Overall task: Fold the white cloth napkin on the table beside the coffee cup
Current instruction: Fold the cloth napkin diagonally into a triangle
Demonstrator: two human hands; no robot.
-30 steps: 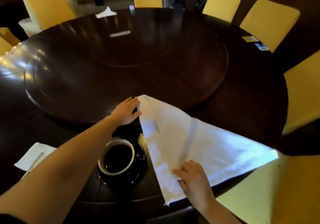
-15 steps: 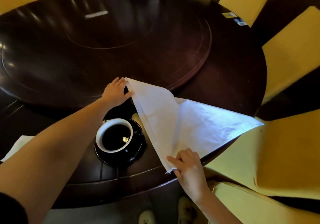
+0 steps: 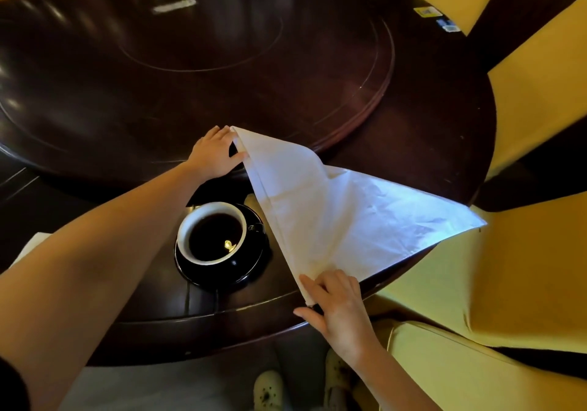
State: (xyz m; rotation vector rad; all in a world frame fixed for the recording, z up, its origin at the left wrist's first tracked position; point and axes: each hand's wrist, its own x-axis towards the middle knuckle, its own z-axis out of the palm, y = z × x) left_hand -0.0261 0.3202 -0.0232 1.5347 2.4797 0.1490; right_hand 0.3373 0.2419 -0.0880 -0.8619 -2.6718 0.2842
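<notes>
Each grip pinches a corner of the white napkin (image 3: 333, 207): left hand (image 3: 214, 153) the far tip, right hand (image 3: 336, 302) the near one; folded into a triangle, it lies on the table (image 3: 286, 77) just right of the coffee cup (image 3: 211, 233), its third point overhanging the edge.

Bare forearms; dark sleeve edge (image 3: 12, 388) at left; pale perforated shoes (image 3: 268, 390).

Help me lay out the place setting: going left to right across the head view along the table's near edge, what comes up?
Black coffee cup with white inside on its black saucer → folded white cloth napkin → yellow upholstered chair.
</notes>
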